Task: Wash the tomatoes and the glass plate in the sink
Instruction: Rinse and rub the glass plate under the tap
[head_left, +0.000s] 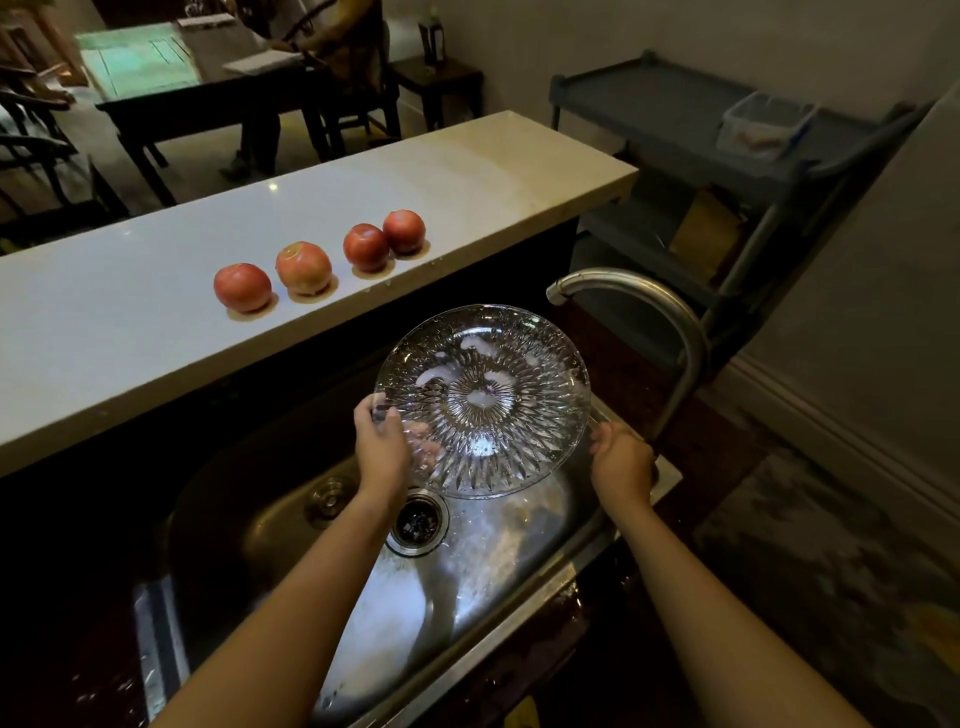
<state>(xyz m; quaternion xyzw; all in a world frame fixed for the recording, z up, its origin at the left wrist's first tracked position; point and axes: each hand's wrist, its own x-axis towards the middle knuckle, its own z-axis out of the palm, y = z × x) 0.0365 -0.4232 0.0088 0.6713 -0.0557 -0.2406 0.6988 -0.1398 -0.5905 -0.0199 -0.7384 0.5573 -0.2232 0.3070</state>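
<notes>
A cut-glass plate (483, 400) with soap foam and water drops hangs above the steel sink (498, 551), tilted toward me. My left hand (382, 447) grips its left rim, fingers showing through the glass. My right hand (621, 462) holds its right rim. Several wet tomatoes stand in a row on the white counter (130, 338) behind the sink: one at the left (242, 287), a paler one (303, 267), and two touching at the right (365, 247) (404, 231). The sink drain (418, 522) lies just below the plate.
A curved steel faucet (639, 301) arches over the sink's far right, its spout just above the plate; no water runs. A grey cart (691, 130) with a plastic tub stands beyond. A dark table and a seated person are at the back left.
</notes>
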